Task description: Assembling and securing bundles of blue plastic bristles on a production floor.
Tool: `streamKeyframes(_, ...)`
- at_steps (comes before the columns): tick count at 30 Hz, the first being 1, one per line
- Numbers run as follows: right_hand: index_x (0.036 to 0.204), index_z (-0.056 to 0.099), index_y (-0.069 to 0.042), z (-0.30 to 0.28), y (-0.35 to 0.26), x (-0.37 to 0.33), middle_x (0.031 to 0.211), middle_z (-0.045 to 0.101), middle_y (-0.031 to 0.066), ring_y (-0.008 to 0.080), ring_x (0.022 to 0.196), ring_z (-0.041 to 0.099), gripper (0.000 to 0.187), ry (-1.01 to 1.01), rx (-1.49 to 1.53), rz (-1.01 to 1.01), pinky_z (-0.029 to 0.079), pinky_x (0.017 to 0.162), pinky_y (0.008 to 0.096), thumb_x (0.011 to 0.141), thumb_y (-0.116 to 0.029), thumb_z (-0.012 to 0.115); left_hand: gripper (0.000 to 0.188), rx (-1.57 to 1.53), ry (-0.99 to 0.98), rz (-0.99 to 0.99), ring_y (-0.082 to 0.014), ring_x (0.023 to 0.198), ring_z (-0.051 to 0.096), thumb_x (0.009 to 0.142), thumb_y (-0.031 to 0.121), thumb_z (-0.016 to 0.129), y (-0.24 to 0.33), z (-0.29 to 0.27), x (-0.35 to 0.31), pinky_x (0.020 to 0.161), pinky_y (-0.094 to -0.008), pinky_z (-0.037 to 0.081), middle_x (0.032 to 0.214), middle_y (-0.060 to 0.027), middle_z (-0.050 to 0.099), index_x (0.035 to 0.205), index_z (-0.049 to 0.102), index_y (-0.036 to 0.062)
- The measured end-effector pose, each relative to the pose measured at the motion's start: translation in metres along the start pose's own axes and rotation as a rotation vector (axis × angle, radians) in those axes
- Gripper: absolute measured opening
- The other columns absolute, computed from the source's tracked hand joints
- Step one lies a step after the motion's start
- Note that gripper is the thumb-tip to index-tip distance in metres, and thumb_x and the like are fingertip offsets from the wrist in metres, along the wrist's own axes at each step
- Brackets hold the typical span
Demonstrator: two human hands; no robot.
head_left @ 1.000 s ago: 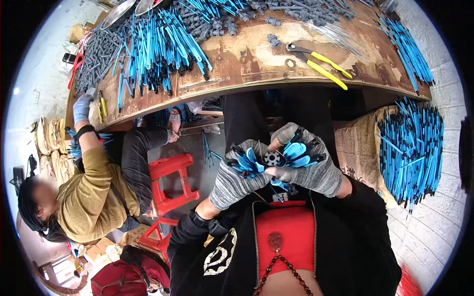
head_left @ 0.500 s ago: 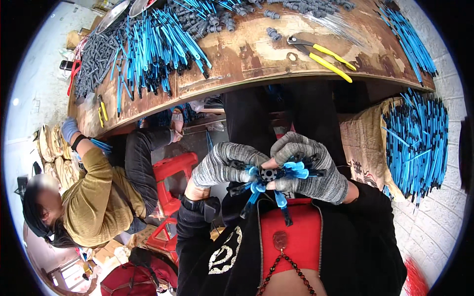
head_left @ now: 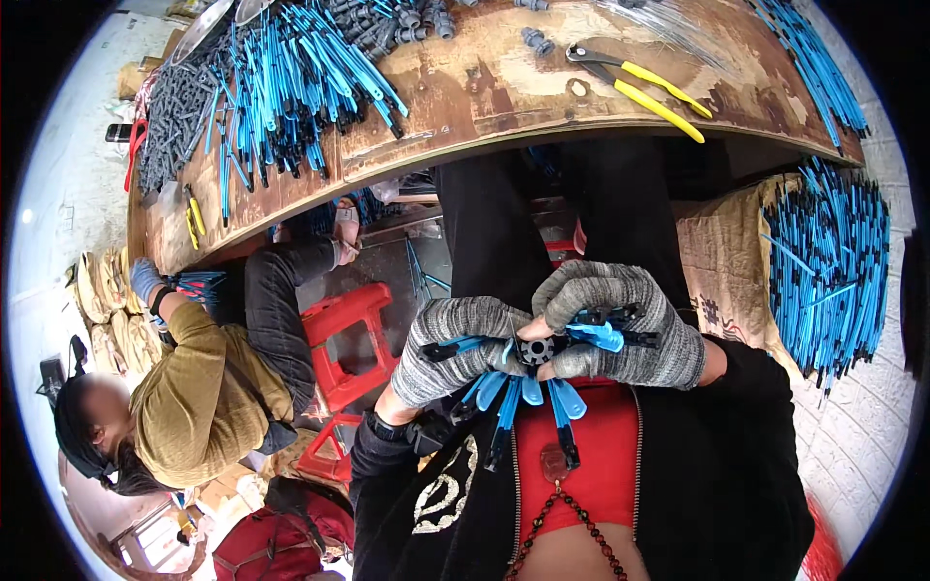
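The right hand (head_left: 625,329), in a grey glove with bare fingertips, pinches a round black hub (head_left: 536,352) between thumb and finger. The left hand (head_left: 460,344), gloved alike, is curled at the hub's left side; I cannot tell whether it pinches the hub or a stick there. The hub is held in front of the person's chest, off the table (head_left: 465,107) and on the near side of its front edge. Blue sticks with black ends (head_left: 508,412) fan out around the hub, several pointing down toward the chest.

On the table, pliers with yellow handles (head_left: 659,102) lie right of the middle, handles toward the front edge, beside a single grey fitting (head_left: 538,41). A pile of blue sticks (head_left: 300,87) covers the left part, next to a heap of grey pieces (head_left: 174,121) along the left edge. Smaller pliers (head_left: 196,215) lie near the front left corner. Just beyond the front right corner stands a sack (head_left: 722,261) beside a big bundle of blue sticks (head_left: 828,261)
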State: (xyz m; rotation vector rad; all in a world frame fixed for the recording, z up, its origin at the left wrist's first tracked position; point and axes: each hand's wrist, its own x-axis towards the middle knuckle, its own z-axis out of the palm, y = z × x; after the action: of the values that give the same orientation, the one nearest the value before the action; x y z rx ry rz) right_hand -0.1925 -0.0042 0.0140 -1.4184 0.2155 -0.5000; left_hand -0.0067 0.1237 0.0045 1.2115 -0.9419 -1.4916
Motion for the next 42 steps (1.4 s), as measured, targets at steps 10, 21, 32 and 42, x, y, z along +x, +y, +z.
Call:
streamKeyframes(10,0.092,0.066,-0.008,-0.001,-0.003,0.005,0.088,0.061,0.005,0.0162,0.083,0.061,0.028,-0.094,0.033,0.013,0.049,0.075,0.0277,0.067,-0.009,0.077,0.021,-0.141,-0.116,0.055,-0.0156,0.078,0.064,0.072,0.007,0.073,-0.009,-0.012,0.012,0.071,-0.0276,0.053,0.084,-0.0093,0.066,0.089,0.065,-0.0011)
streamKeyframes(21,0.099,0.065,-0.005,-0.01,0.002,0.017,0.089,0.062,0.0054,0.0154,0.085,0.061,0.035,-0.153,-0.038,0.003,0.048,0.077,0.0273,0.067,-0.01,0.078,0.026,-0.132,-0.004,0.08,-0.0107,0.08,0.059,0.063,-0.004,0.077,-0.004,-0.007,0.015,0.07,-0.0246,0.049,0.086,-0.0018,0.057,0.078,0.058,0.0044)
streamKeyframes(32,0.1,0.061,-0.005,-0.011,0.002,0.032,0.09,0.061,0.0011,0.0093,0.087,0.058,0.031,-0.168,0.065,0.134,0.048,0.08,0.0256,0.072,-0.01,0.075,0.036,-0.169,-0.124,0.021,-0.0079,0.078,0.054,0.069,0.003,0.075,0.007,-0.021,0.047,0.071,-0.023,0.045,0.086,0.0005,0.057,0.099,0.054,0.0062)
streamKeyframes(42,0.103,0.058,-0.004,-0.028,0.036,0.038,0.091,0.06,-0.0002,0.0098,0.086,0.056,0.03,0.304,0.076,0.201,0.047,0.079,0.0261,0.076,-0.009,0.071,0.025,0.032,0.477,0.282,-0.016,0.075,0.055,0.08,0.011,0.068,-0.02,0.018,0.031,0.074,-0.0292,0.046,0.089,-0.0032,0.06,0.101,0.058,0.0035)
